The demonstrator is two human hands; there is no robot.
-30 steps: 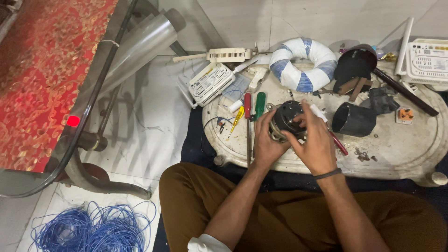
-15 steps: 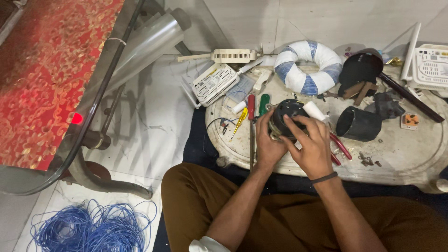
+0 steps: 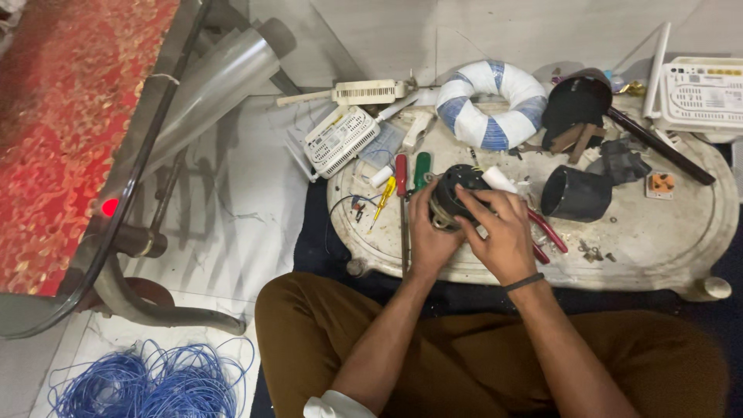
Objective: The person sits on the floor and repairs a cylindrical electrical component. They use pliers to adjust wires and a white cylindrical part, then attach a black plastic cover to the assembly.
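Observation:
Both of my hands hold a small round black motor [image 3: 458,188] just above a low oval white table [image 3: 658,240]. My left hand [image 3: 429,236] cups its left side and underside. Across the motor's front lies my right hand [image 3: 501,232], fingers curled over the casing, a dark band on the wrist. A short white tube [image 3: 500,179] sticks out just past the motor. Red-handled pliers [image 3: 545,231] lie under my right hand. Three screwdrivers with red [image 3: 401,172], green [image 3: 421,169] and yellow [image 3: 382,194] handles rest just left of my left hand.
On the table lie a blue-and-white wound ring [image 3: 490,104], a black cylinder [image 3: 576,193], a dark domed cover [image 3: 576,101] and an orange-and-white socket [image 3: 661,183]. White electronic boxes [image 3: 340,139] [image 3: 704,93] sit at the edges. Blue wire [image 3: 147,383] is coiled on the floor beside a red-topped glass table [image 3: 70,116].
My hands have turned the motor slightly while keeping hold of it. The view has shifted a little to the left.

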